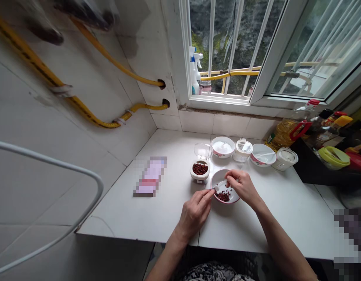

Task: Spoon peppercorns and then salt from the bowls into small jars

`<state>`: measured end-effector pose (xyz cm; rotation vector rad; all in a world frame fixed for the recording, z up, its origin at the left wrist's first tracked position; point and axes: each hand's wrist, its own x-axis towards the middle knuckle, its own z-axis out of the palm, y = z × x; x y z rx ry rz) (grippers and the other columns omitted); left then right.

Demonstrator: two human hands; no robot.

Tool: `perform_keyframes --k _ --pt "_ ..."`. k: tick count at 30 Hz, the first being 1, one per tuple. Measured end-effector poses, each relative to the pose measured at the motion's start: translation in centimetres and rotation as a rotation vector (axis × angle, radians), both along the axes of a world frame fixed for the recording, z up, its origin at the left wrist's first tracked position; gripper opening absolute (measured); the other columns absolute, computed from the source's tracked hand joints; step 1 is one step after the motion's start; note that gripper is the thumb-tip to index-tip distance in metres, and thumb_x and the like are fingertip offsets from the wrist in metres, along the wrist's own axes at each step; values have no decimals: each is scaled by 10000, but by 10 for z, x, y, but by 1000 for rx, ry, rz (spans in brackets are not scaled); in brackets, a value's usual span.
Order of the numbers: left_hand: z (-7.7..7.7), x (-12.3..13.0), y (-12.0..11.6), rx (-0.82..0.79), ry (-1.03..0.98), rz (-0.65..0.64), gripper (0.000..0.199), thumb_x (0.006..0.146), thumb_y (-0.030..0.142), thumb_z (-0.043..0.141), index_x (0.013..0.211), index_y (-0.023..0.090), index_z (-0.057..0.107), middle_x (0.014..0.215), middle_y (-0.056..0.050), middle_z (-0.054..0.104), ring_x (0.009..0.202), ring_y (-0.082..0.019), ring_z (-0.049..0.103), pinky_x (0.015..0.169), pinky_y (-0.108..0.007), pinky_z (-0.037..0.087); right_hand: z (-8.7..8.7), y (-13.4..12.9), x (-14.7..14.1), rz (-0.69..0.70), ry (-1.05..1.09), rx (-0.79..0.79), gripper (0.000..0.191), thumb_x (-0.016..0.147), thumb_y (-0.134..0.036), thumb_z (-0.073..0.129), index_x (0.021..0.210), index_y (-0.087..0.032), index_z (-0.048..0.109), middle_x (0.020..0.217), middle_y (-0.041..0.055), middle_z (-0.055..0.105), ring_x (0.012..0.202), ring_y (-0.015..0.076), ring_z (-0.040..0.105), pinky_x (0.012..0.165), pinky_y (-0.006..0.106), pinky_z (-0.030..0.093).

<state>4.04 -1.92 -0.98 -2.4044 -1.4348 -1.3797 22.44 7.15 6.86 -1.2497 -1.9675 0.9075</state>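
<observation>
A white bowl (220,177) with a thin dark rim holds a small heap of dark red Sichuan peppercorns (223,196). At its left rim, my left hand (195,210) has its fingers drawn together; a small white spoon (217,188) shows right at its fingertips, over the bowl. Above the bowl's right side, my right hand (242,186) is closed in a pinch, and what lies between its fingertips is too small to make out. Just behind my left hand stands a white seasoning jar (199,178) full of the same peppercorns, its clear lid (203,150) tipped up.
Behind stand a bowl of white grains (223,147), a lidded jar (242,150), a bowl with a white spoon (263,160) and another jar (285,159). An oil bottle (288,125) and condiments are at right. A blurred flat object (151,175) lies left on the counter (118,210).
</observation>
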Motion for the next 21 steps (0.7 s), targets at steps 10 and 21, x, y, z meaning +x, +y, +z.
perform_keyframes --k 10,21 --pt "3 0 0 12 1 15 413 939 76 475 1330 195 537 1097 -99 685 986 -183 673 834 -281 587 0 2 11 -84 106 -33 182 809 -264 509 677 -216 625 528 -9 640 521 168 597 593 285 458" --pt "4 1 0 11 3 14 397 954 93 474 1331 202 534 1077 -95 687 967 -183 677 820 -281 589 -5 2 13 -23 -15 77 194 843 -248 494 708 -237 632 578 -8 689 631 188 633 805 346 446"
